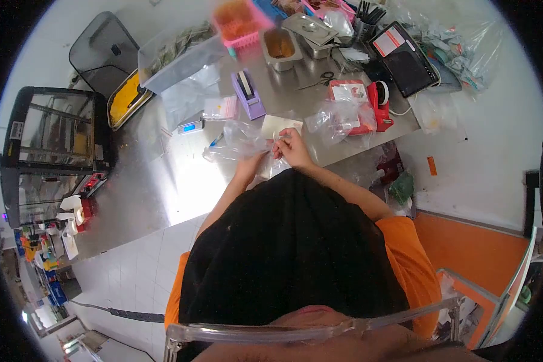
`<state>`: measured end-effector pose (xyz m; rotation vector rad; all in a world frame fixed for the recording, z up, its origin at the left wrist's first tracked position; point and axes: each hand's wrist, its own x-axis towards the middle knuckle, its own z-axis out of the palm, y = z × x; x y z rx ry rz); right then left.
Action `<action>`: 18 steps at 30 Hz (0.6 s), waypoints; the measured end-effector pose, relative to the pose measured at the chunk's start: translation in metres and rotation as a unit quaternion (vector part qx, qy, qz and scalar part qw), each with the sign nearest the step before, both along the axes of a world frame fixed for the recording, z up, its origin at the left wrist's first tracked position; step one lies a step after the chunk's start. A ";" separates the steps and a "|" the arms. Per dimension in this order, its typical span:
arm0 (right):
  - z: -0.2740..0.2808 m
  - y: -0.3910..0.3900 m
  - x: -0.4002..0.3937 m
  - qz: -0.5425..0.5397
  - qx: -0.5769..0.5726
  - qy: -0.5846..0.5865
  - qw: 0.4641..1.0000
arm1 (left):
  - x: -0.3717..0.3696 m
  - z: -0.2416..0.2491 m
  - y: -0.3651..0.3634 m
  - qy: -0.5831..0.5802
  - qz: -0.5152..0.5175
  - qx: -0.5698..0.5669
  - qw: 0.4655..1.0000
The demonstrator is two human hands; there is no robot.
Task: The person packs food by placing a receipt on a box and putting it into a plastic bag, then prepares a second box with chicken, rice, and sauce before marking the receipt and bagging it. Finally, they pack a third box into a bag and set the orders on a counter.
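Observation:
A crumpled clear plastic bag [238, 143] lies at the near edge of the steel table, directly before me. My right hand [292, 148] is closed, thumb and fingertips pinched on the clear plastic. Low on the left side of the same bag, my left hand [251, 165] is closed on its edge, with the fingertips partly hidden. Just beyond the right hand is a cream paper pad [282, 125]. A purple tape dispenser [248, 96] stands farther back, and a small digital scale [190, 126] with a lit blue display sits to the left.
Red tape dispenser [382, 107] and loose plastic bags [338, 123] are at the right. Scissors [320, 80], a steel food pan [280, 49], a pink basket [242, 37] and a clear bin [178, 62] stand behind. A glass display warmer [53, 145] occupies the left end.

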<state>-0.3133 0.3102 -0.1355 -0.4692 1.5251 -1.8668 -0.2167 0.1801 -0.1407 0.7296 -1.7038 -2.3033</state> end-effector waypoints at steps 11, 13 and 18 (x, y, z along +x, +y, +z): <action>0.031 0.006 -0.009 0.079 0.165 0.131 0.974 | 0.008 -0.065 -0.019 -0.005 -0.086 -0.317 0.944; 0.011 0.003 -0.005 0.010 0.152 0.319 0.935 | 0.007 -0.051 -0.013 -0.031 -0.053 -0.308 0.950; 0.016 0.014 -0.016 0.111 0.010 0.099 0.989 | -0.004 -0.011 0.007 0.033 0.043 -0.201 0.978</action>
